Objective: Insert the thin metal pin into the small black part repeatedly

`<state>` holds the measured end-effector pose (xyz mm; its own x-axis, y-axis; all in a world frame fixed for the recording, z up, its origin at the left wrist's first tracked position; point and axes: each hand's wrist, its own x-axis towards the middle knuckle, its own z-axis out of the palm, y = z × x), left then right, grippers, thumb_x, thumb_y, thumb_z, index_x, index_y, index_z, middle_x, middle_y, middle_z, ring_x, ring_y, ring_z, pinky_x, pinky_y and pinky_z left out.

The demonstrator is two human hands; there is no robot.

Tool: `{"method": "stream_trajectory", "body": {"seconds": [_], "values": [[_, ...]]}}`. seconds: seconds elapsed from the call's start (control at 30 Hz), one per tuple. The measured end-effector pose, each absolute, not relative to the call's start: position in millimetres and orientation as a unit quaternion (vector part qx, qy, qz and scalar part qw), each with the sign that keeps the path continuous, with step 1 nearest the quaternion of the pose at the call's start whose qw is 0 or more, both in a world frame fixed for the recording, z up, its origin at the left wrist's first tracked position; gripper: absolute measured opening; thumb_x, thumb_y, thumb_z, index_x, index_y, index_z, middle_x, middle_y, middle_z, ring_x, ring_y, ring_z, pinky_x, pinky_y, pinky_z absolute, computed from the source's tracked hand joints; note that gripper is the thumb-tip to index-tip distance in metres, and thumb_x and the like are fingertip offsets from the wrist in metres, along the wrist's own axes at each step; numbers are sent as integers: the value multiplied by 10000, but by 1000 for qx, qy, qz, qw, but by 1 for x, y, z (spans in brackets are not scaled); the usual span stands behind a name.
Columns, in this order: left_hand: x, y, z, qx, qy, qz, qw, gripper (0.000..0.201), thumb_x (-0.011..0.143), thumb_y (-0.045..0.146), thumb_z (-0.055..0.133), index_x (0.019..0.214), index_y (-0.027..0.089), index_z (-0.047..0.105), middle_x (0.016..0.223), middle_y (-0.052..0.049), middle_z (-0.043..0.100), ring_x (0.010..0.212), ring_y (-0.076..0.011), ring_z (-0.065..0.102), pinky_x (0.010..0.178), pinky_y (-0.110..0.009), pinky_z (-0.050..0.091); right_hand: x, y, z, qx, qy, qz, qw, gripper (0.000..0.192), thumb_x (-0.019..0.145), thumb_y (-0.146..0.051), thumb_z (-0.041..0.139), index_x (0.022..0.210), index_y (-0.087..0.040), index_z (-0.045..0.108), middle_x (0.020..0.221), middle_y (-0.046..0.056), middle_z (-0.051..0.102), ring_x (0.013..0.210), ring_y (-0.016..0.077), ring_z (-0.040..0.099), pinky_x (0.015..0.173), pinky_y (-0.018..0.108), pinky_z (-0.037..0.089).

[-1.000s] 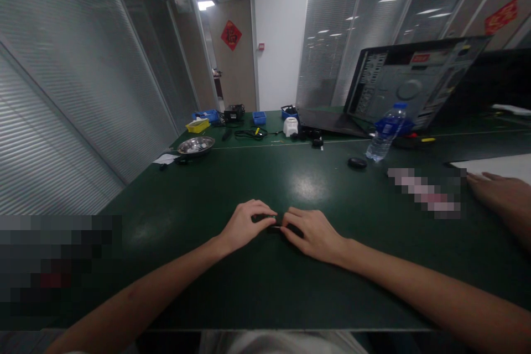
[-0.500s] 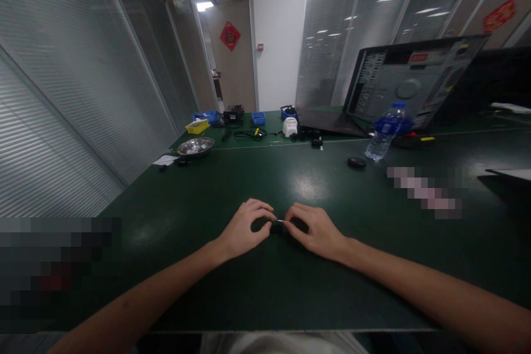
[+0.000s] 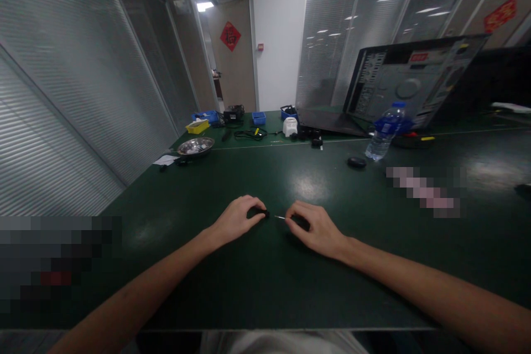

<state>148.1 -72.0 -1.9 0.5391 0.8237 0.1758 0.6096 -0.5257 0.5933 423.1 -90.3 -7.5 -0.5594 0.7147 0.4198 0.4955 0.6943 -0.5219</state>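
Observation:
Both hands rest on the dark green table [image 3: 265,282] in front of me. My left hand [image 3: 237,219] pinches a small black cap-like piece [image 3: 258,213] between thumb and fingers. My right hand [image 3: 312,228] grips a dark handle from which a thin silver tip [image 3: 280,217] pokes out to the left. A short gap separates the black piece from the silver tip. Most of both items is hidden inside my fingers.
A small black oval object [image 3: 357,162] and a water bottle [image 3: 384,133] stand further back. An open computer case [image 3: 409,86] lies behind them. A metal bowl [image 3: 195,146], blue and yellow bins [image 3: 199,123], cables and a white device [image 3: 290,126] sit at the far edge.
My hands were pressed together over the black item; they have now drawn apart, exposing the thin silver tip. The other person's hand and the white sheet at the right have left the view.

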Motion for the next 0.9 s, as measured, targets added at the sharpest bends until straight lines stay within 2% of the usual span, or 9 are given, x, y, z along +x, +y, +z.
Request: {"method": "stream_trajectory", "body": {"seconds": [0.17, 0.37, 0.53, 0.67, 0.9], "values": [[86, -22, -8, 777, 522, 267, 228, 347, 945, 343, 631, 1268, 230, 686, 1177, -68, 716, 1020, -217, 664, 878, -340, 522, 425, -90, -10, -350, -866, 179, 310, 158, 998, -305, 538, 959, -201, 650, 896, 22, 648, 747, 147, 580, 663, 268, 421], [-46, 23, -18, 634, 709, 303, 59, 253, 880, 251, 677, 1103, 168, 765, 1136, -83, 739, 996, -238, 676, 940, -349, 497, 426, -90, -8, -348, -869, 179, 302, 153, 994, -293, 538, 957, -194, 649, 903, 28, 654, 749, 148, 584, 673, 271, 437], [-124, 18, -25, 512, 800, 312, -24, 288, 910, 252, 642, 1140, 107, 740, 1064, -65, 730, 979, -218, 656, 910, -309, 483, 426, -90, -6, -350, -869, 187, 297, 161, 1000, -301, 535, 965, -194, 650, 912, 30, 653, 749, 147, 579, 657, 266, 430], [-143, 15, -28, 471, 827, 306, -36, 299, 902, 235, 632, 1131, 71, 731, 942, -72, 723, 912, -227, 649, 858, -327, 486, 426, -90, -6, -348, -869, 187, 296, 162, 1002, -301, 533, 968, -193, 648, 919, 30, 652, 762, 149, 580, 671, 270, 431], [-136, 14, -24, 484, 823, 291, -58, 265, 905, 206, 571, 1090, 127, 744, 999, -95, 729, 996, -269, 662, 914, -354, 488, 427, -91, -5, -346, -870, 195, 292, 154, 1001, -297, 535, 971, -193, 644, 920, 27, 644, 757, 148, 573, 673, 273, 432]]}}
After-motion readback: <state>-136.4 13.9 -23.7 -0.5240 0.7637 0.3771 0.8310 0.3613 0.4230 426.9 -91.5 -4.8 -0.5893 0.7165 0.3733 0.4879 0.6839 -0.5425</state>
